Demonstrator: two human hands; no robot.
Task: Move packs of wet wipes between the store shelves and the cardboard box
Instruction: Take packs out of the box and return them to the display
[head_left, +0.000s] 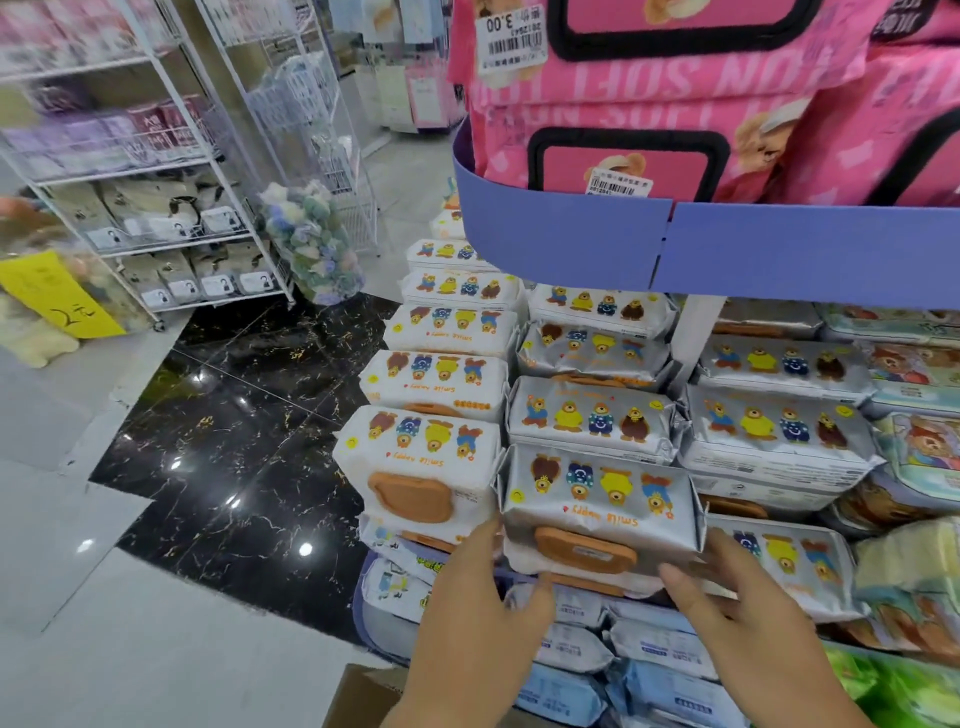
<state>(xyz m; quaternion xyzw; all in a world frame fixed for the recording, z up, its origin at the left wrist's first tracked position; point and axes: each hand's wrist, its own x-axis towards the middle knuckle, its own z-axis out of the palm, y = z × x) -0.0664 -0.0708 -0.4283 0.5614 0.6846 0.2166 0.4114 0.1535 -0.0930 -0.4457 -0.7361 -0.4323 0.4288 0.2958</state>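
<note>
- Silver pack (600, 499): foil wrap, four upside-down bears, orange flip lid at its near edge. It lies flat on a white pack at the shelf front, held at its ends by the left hand (467, 623) and right hand (748, 618).
- White packs (421, 457): same bear print, stacked in a column just left of it.
- Other silver packs (592, 421): stacked in rows behind.
- Pink packs (649, 93): on the upper shelf (561, 244), price labels showing.
- Blue packs (660, 649): on the level below.
- Box (358, 696): a brown corner at the bottom edge.
</note>
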